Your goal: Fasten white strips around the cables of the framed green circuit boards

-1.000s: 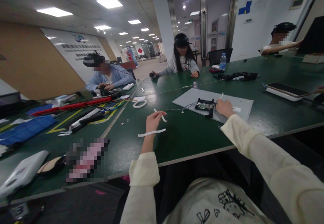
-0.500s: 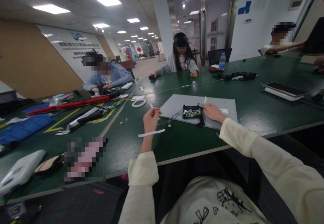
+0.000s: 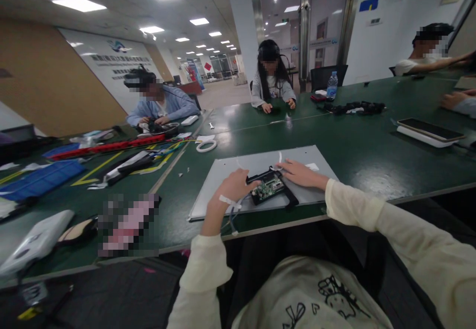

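Note:
A green circuit board (image 3: pixel 268 189) in a black frame (image 3: pixel 290 197) lies on a flat grey panel (image 3: pixel 208 190) near the table's front edge. My left hand (image 3: pixel 233 186) grips the frame's left side, thumb over the board's corner and fingers at the upper edge. My right hand (image 3: pixel 302 173) lies open, fingers stretched out, its fingertips at the frame's upper right corner beside a white tape strip (image 3: pixel 280 156). Another white strip (image 3: pixel 229 201) clings to my left wrist. A grey cable (image 3: pixel 233 222) runs from the board under my left hand and hangs at the panel's near edge.
A white tape roll (image 3: pixel 206 145) lies beyond the panel. At left are a blue tray (image 3: pixel 44 178), cables and a white device (image 3: pixel 39 240). A phone (image 3: pixel 430 128) rests on a white box at right. A bottle (image 3: pixel 332 85) stands farther back. Several people sit around the table.
My left hand has moved right, from holding a strip in the air to the frame's left side. The panel and board have turned and shifted left and nearer. My right hand's fingers have spread flatter.

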A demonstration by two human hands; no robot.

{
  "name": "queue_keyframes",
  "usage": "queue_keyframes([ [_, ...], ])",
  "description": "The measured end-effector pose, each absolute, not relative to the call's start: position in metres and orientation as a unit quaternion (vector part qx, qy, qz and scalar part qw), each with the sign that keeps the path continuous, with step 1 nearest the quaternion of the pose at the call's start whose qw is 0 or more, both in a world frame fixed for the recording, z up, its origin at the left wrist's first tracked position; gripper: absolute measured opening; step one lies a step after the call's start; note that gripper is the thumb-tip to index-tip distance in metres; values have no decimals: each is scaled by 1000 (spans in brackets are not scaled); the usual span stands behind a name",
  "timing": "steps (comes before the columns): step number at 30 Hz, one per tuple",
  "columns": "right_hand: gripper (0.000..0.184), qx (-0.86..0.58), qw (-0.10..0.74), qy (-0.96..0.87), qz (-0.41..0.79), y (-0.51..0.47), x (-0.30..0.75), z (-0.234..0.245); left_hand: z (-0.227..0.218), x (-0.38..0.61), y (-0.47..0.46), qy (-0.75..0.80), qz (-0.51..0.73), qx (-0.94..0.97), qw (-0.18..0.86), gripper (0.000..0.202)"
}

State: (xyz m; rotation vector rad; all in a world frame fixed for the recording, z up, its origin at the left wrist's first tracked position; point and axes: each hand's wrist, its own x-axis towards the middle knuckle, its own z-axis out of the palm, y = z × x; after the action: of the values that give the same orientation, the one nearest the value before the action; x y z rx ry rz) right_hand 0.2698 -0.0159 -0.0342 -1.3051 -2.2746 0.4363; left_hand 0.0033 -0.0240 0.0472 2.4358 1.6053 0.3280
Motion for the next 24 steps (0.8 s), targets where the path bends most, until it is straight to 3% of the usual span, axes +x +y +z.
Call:
queue_keyframes([
  [6,49,-427,265,-842,196,-20,261,-30,42,2,-61,625,17,779,42,69],
  [14,64,-362,387,-753,390,-30,264,-14,24,-5,-84,620,120,772,70,86],
  [20,98,-261,318,-828,381,-44,256,-8,19,-7,-87,568,105,809,110,98],
  [24,108,-253,293,-858,337,-45,255,-9,21,-6,-76,536,111,827,129,97],
])
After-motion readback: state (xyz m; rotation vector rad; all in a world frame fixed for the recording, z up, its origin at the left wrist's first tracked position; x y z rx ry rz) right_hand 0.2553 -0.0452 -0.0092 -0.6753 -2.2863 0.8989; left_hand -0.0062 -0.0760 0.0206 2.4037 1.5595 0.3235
